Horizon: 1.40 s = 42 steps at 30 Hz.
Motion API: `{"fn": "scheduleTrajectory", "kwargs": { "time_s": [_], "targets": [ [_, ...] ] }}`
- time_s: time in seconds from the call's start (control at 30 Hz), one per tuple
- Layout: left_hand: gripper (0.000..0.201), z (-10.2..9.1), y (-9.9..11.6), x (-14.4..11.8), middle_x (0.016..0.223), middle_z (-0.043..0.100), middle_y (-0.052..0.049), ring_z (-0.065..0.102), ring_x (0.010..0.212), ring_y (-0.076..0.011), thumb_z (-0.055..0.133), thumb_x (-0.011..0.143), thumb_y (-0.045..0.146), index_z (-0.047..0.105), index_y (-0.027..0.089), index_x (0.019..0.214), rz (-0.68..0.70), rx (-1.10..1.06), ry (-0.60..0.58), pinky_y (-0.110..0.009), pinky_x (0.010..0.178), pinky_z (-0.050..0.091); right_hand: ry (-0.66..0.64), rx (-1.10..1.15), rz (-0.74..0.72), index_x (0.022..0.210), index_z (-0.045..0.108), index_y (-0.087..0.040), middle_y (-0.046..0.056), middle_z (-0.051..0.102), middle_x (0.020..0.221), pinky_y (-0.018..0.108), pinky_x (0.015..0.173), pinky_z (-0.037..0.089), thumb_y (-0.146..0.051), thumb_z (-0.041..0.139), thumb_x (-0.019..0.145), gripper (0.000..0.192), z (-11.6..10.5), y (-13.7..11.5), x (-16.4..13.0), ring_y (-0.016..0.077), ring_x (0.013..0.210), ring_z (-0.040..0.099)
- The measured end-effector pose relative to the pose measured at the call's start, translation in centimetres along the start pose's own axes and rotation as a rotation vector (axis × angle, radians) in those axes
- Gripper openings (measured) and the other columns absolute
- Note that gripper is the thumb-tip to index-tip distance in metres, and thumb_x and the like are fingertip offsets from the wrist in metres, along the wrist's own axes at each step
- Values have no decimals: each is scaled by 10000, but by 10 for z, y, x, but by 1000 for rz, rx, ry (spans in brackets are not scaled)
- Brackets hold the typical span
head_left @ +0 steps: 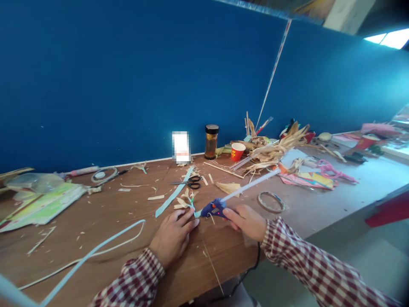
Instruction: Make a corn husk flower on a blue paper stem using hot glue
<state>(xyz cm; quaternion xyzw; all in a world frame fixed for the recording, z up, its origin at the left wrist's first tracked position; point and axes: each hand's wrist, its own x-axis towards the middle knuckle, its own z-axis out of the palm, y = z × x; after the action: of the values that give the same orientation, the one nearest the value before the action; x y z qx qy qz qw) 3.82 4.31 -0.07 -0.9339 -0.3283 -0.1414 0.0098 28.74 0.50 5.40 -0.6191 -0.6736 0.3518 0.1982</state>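
My right hand (pixel 243 219) is wrapped round a blue glue gun (pixel 214 208), and a long translucent glue stick (pixel 249 185) juts out of its back end. The gun's nozzle points left and meets a light-blue strip by my left fingertips. My left hand (pixel 175 232) is closed on a small flower of pale dried husk petals (pixel 182 201) with a light-blue and green stem, pressed near the table. Just beyond the flower lie a flat light-blue paper strip (pixel 174 198) and black-handled scissors (pixel 193 183).
Behind stand a dark-lidded jar (pixel 211 143) and a red paper cup (pixel 237 152). Dried husks (pixel 281 149) pile up at the right, near pink scissors (pixel 332 169) and a tape roll (pixel 271 202). A plastic-wrapped green packet (pixel 47 204) lies left. A black cord (pixel 256 260) hangs over the table's front edge.
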Motion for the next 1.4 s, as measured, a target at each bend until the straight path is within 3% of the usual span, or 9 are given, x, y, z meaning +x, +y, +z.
{"fn": "scheduleTrajectory", "kwargs": {
  "time_s": [0.2,0.37,1.07,1.23,1.4],
  "targets": [
    [460,0,0,1,1309,487,-53,422,1130,-263,477,757,86,544,275,1172,-5,-6,-31,-458,908,410,47,57,-37,731,610,-156,3,538,492,224,493,345,-504,267,896,516,-1,0,0,107,455,474],
    [450,1,1,1,1291,503,-51,426,1131,-251,488,752,87,556,277,1154,-3,-8,2,-440,915,409,19,56,-47,642,587,-154,1,520,477,221,487,337,-510,291,889,525,8,1,4,102,452,466],
    [469,1,2,3,1313,490,-38,428,1126,-262,463,746,53,555,266,1154,-13,28,-40,-453,917,415,55,161,-64,741,574,-155,-23,481,474,213,482,327,-484,258,907,485,4,10,-5,95,441,435],
    [417,2,1,3,1310,491,-43,423,1132,-263,454,788,101,553,264,1159,-1,41,-38,-460,913,414,82,88,-74,625,531,-156,-10,499,486,213,488,323,-486,298,896,487,13,7,-1,93,457,447],
    [396,0,4,4,1307,494,-44,431,1125,-258,451,803,117,554,264,1156,-3,41,-44,-451,906,420,44,80,-66,713,570,-147,-8,520,502,206,475,323,-487,275,903,489,17,8,4,92,454,456]
  ]
}}
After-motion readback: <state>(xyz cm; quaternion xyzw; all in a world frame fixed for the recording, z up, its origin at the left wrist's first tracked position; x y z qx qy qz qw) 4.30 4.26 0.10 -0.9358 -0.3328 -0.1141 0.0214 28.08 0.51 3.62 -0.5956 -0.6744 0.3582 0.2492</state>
